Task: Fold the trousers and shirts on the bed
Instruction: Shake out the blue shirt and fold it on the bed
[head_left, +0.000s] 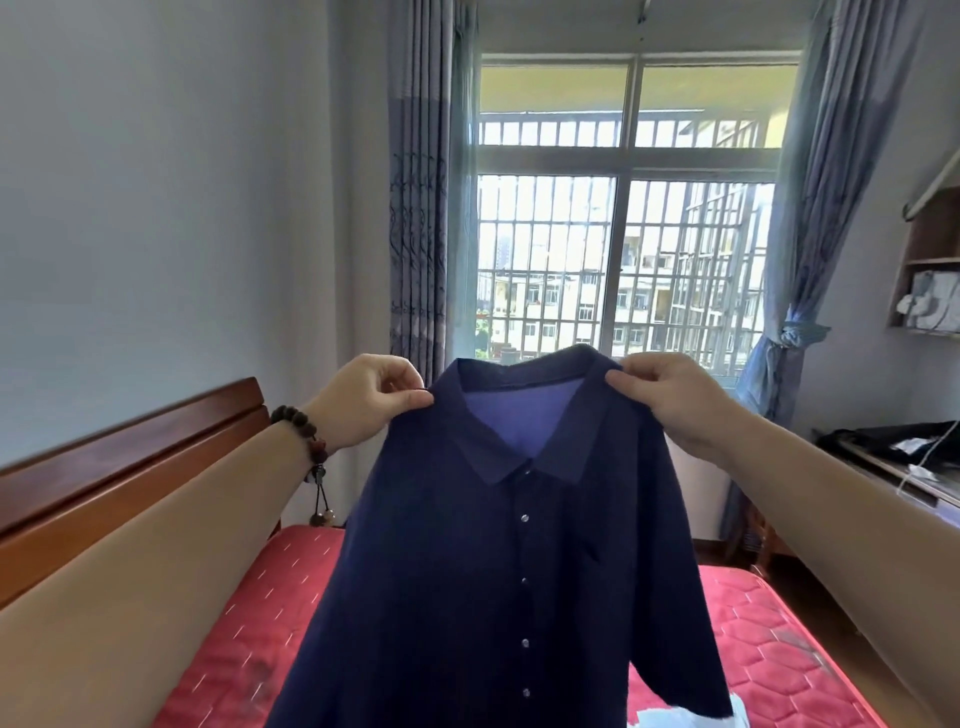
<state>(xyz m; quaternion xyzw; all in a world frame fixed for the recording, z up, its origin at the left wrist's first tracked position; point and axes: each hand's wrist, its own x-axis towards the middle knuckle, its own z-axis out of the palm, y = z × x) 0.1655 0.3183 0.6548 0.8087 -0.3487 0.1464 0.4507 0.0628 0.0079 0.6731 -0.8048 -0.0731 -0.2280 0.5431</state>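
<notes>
A dark navy button-up shirt (493, 571) with a collar hangs in the air above the bed (249, 639), front facing me, buttons down its middle. My left hand (363, 402) pinches its left shoulder beside the collar. My right hand (670, 397) pinches the other shoulder at the same height. The shirt hides most of the red quilted mattress behind it. A pale garment's edge (660, 719) peeks out at the bottom, under the shirt's hem.
A wooden headboard (130, 483) runs along the left wall. A barred window (618, 260) with blue curtains is straight ahead. A desk (893, 467) with dark items and a cable stands on the right, shelves (930, 270) above it.
</notes>
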